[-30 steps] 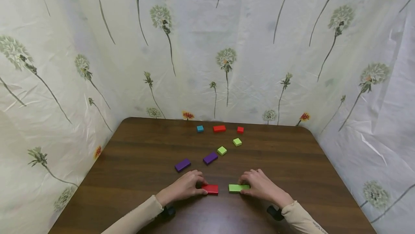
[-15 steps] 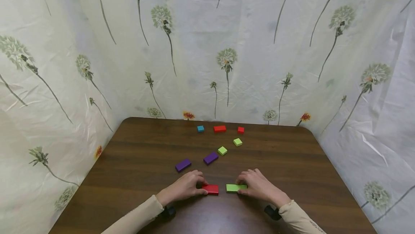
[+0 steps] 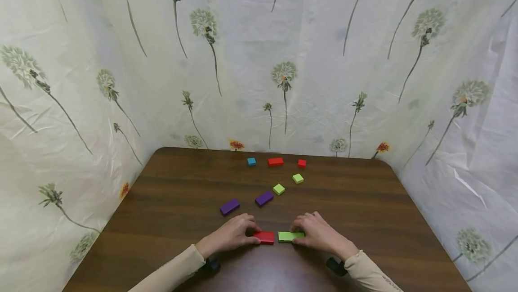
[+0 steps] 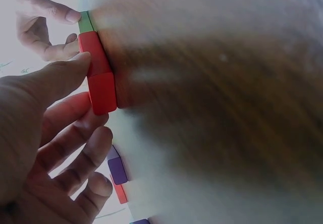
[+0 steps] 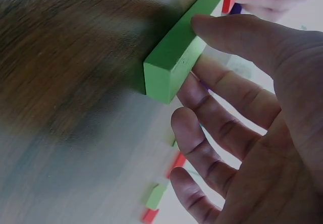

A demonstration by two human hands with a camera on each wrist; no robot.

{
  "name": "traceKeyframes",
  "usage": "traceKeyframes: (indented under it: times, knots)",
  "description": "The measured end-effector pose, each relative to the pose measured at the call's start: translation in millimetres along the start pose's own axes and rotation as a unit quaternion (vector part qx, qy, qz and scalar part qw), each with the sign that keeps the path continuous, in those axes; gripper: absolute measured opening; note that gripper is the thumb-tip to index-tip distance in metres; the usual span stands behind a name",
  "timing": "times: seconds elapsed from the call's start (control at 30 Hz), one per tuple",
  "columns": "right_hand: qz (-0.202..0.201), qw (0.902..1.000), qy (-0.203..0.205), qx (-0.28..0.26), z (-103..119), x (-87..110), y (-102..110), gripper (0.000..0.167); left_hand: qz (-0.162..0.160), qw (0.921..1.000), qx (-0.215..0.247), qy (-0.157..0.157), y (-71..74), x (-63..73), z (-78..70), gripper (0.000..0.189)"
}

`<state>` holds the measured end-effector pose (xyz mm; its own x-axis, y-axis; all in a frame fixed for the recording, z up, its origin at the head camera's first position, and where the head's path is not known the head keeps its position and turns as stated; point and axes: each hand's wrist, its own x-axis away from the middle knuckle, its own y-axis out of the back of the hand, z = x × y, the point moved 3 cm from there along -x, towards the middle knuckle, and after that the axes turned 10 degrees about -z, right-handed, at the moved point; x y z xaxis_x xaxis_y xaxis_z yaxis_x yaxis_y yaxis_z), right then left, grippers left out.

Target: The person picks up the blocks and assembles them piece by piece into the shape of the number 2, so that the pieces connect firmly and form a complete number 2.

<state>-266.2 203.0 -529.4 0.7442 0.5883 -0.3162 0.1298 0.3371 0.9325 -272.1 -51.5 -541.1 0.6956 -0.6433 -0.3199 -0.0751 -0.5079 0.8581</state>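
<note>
My left hand (image 3: pixel 232 233) pinches a long red block (image 3: pixel 265 237) by its left end, thumb on the near side and fingers on the far side. Opposite it, my right hand (image 3: pixel 317 233) pinches a long green block (image 3: pixel 285 237) by its right end. Both blocks lie flat on the table in one line, with a narrow gap between their facing ends in the head view. The left wrist view shows the red block (image 4: pixel 102 77) up close, the green one (image 4: pixel 86 22) behind it. In the right wrist view the green block (image 5: pixel 176 47) rests along the wood under my thumb.
Beyond my hands lie two purple blocks (image 3: pixel 229 207), two small green blocks (image 3: pixel 279 189), a small blue block (image 3: pixel 252 161), a long red block (image 3: pixel 275 161) and a small red block (image 3: pixel 301 163). A flowered curtain (image 3: pixel 243 58) surrounds the brown table (image 3: pixel 344 193).
My right hand has slid the green block left along the table, narrowing the gap to the red block. The left hand and its red block have stayed in place.
</note>
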Motion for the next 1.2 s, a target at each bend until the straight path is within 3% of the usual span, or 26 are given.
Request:
traceKeyframes:
  times: [0.3,1.2]
  knots:
    - [0.022,0.9996,-0.016,-0.001,3.0,-4.7,-1.9,0.021,0.0,1.0,0.002,0.009,1.3,0.9,-1.1,0.027]
    - [0.011,0.9999,0.002,-0.001,7.8,-8.0,-7.2,0.022,-0.001,1.0,0.002,0.005,0.9,0.5,-1.5,0.025]
